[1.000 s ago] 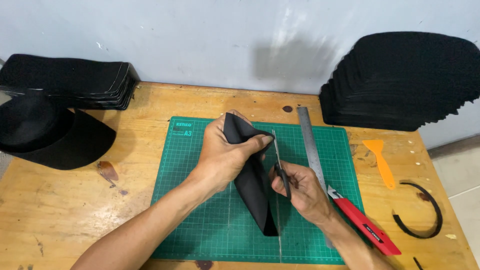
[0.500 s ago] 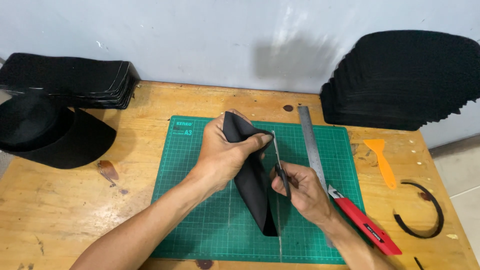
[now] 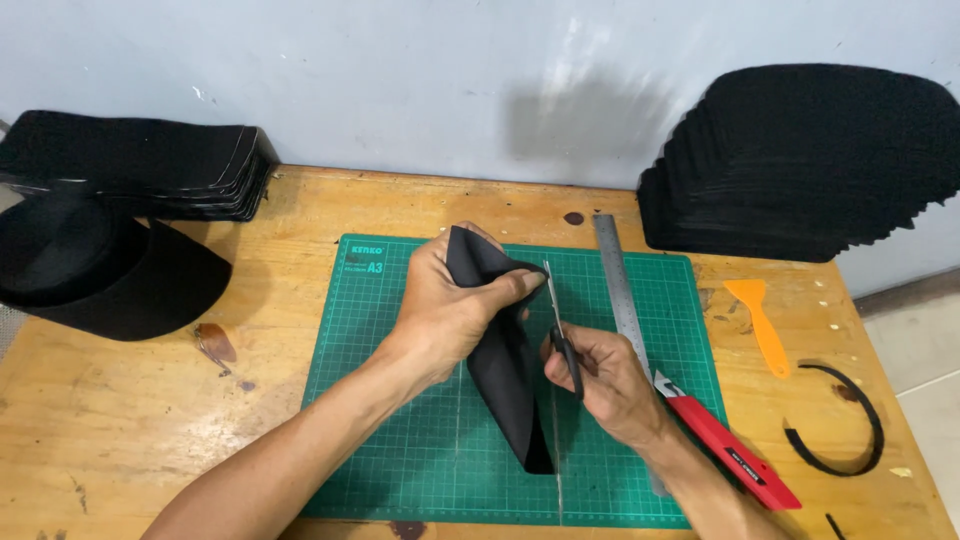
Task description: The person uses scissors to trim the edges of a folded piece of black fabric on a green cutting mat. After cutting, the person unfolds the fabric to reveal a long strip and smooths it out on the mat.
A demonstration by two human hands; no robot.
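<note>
My left hand point(image 3: 450, 305) grips the upper end of a black fabric piece point(image 3: 510, 375), holding it tilted above a green cutting mat point(image 3: 400, 420). The piece's lower tip reaches down toward the mat's front. My right hand point(image 3: 605, 385) holds a pair of scissors point(image 3: 560, 330) with black handles, its blades pointing up along the fabric's right edge near my left thumb. A thin trimmed strip hangs down from the fabric's edge toward the mat's front.
A metal ruler point(image 3: 622, 290) lies on the mat's right side, a red utility knife point(image 3: 730, 450) beside it. Tall stacks of black pieces point(image 3: 800, 165) stand at back right and back left point(image 3: 140, 165). A black cap point(image 3: 95, 270), an orange scraper point(image 3: 760, 320) and a curved black strip point(image 3: 850, 430) lie on the wooden table point(image 3: 120, 420).
Almost nothing has shifted; both hands keep the same hold on the fabric and the scissors.
</note>
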